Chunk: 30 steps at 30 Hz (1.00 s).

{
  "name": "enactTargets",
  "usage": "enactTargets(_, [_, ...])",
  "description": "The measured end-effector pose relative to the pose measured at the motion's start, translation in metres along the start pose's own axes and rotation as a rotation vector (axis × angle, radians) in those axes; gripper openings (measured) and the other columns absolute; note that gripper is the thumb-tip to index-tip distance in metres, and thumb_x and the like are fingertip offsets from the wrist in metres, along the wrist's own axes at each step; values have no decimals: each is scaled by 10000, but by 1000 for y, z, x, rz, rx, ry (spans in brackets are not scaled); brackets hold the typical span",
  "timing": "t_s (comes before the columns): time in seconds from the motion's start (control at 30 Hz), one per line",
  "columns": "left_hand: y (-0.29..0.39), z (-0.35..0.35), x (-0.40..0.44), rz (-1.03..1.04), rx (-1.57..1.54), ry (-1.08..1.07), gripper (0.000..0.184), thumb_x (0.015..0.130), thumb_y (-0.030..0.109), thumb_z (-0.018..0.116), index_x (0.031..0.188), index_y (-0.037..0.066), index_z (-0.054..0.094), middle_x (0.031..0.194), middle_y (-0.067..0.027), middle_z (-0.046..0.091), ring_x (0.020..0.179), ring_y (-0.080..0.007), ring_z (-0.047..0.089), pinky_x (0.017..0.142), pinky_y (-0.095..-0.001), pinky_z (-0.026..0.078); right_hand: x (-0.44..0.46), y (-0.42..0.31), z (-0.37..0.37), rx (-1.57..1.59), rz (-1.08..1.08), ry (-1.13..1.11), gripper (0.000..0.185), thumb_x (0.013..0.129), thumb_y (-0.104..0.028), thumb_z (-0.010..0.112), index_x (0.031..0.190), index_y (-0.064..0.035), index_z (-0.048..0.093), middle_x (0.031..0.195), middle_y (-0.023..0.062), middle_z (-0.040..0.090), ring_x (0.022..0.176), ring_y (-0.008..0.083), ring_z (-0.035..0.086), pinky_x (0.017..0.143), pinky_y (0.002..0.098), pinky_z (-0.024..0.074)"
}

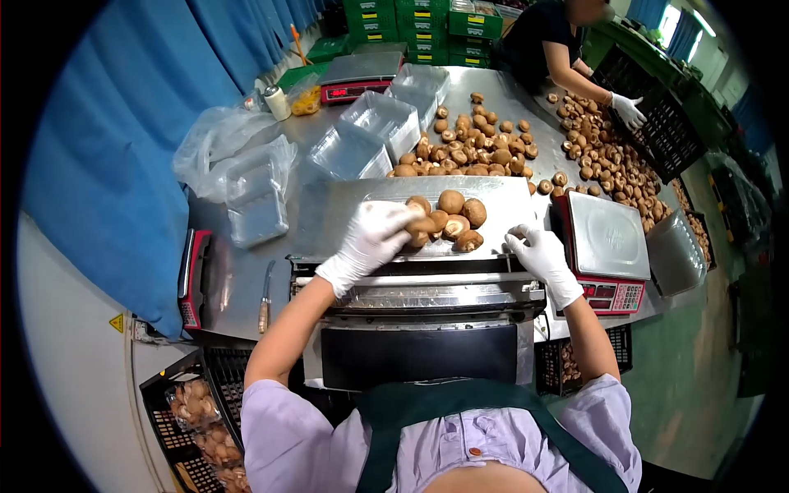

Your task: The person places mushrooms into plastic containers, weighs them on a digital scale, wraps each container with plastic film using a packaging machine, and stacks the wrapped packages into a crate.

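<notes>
My left hand, in a white glove, has its fingers closed on a brown shiitake mushroom, slightly blurred. Beside it, a small group of mushrooms lies on the metal top of a wrapping machine, some caps up and one showing its pale underside. My right hand, also gloved, is over the right end of that top, apart from the mushrooms. Its fingers are loosely bent and slightly apart, and I see nothing in them. Below both hands runs the machine's roller bar.
A mushroom heap lies behind the machine. Clear plastic trays are stacked left of it. A scale stands right, a knife lies left. Across the table a co-worker's gloved hand touches a black crate beside more mushrooms.
</notes>
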State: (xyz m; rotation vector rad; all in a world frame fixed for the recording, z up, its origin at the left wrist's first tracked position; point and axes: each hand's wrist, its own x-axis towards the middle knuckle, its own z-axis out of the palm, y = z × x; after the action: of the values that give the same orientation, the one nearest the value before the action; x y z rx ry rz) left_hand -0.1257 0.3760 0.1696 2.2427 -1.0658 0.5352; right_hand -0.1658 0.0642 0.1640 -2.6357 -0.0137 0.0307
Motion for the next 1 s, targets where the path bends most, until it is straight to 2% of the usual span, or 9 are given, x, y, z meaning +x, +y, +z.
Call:
enactTargets(0.13, [-15, -7, -16, -49, 279, 141, 359, 724, 99, 674, 1079, 131, 632, 991, -48, 642, 847, -245, 601, 720, -338, 475, -4, -4, -12, -5, 7, -9, 309, 856, -366, 597, 973, -92, 681, 814, 131, 679, 739, 246, 670, 690, 336, 517])
enactTargets(0.2, [-15, 0, -25, -30, 277, -67, 365, 724, 103, 677, 1085, 120, 624, 989, -60, 631, 856, -263, 602, 734, -357, 489, -2, -3, -11, -13, -5, -14, 307, 856, -363, 596, 972, -91, 681, 807, 132, 678, 729, 247, 669, 684, 336, 517])
enactTargets(0.37, [-12, -4, -29, -187, 46, -84, 293, 734, 95, 685, 1026, 82, 671, 1046, -98, 642, 954, -278, 617, 842, -352, 497, -4, -3, -10, -62, -82, -19, 308, 855, -370, 593, 967, -98, 683, 784, 127, 675, 725, 249, 666, 670, 343, 516])
enactTargets(0.67, [-9, -23, -29, -244, 55, -23, 193, 796, 143, 646, 979, 93, 672, 1009, -69, 648, 900, -262, 613, 827, -360, 474, -17, 3, -19, -107, -179, -26, 228, 834, -277, 625, 942, -83, 678, 804, 105, 678, 743, 242, 665, 679, 341, 520])
enactTargets(0.73, [-9, -35, -34, -106, 187, -119, 169, 800, 134, 638, 960, 91, 666, 996, -70, 650, 892, -255, 614, 788, -363, 482, -23, 16, -19, -133, -566, 53, 202, 796, -200, 656, 955, -77, 664, 835, 90, 675, 747, 239, 658, 674, 338, 522])
enactTargets(0.8, [-2, -52, -40, 61, 192, -378, 245, 753, 96, 672, 997, 114, 653, 1033, -57, 643, 909, -238, 621, 754, -351, 493, -29, 15, -28, -341, -792, -71, 390, 762, -228, 665, 1119, -89, 595, 1062, 86, 625, 844, 269, 602, 702, 357, 518])
enactTargets(0.87, [3, -64, -51, 299, 290, -645, 338, 733, 118, 663, 1066, 147, 619, 1167, -51, 580, 783, -221, 591, 628, -333, 472, -30, 20, -23, -487, -951, -109, 415, 793, -191, 608, 1190, -82, 555, 1117, 84, 594, 858, 275, 580, 718, 360, 516])
enactTargets(0.93, [3, -55, -70, 391, 413, -789, 304, 767, 118, 603, 1071, 134, 613, 1176, -50, 569, 752, -217, 577, 596, -330, 469, -30, 23, -13, -532, -1002, -104, 397, 822, -173, 559, 1207, -78, 550, 1091, 90, 604, 828, 272, 576, 713, 361, 514])
enactTargets(1.0, [3, -51, -81, 319, 418, -791, 257, 799, 114, 554, 1047, 118, 621, 1139, -39, 586, 768, -204, 585, 595, -323, 473, -28, 25, -2, -541, -866, -338, 410, 814, -166, 554, 1216, -85, 547, 1050, 98, 610, 784, 276, 578, 699, 359, 512])
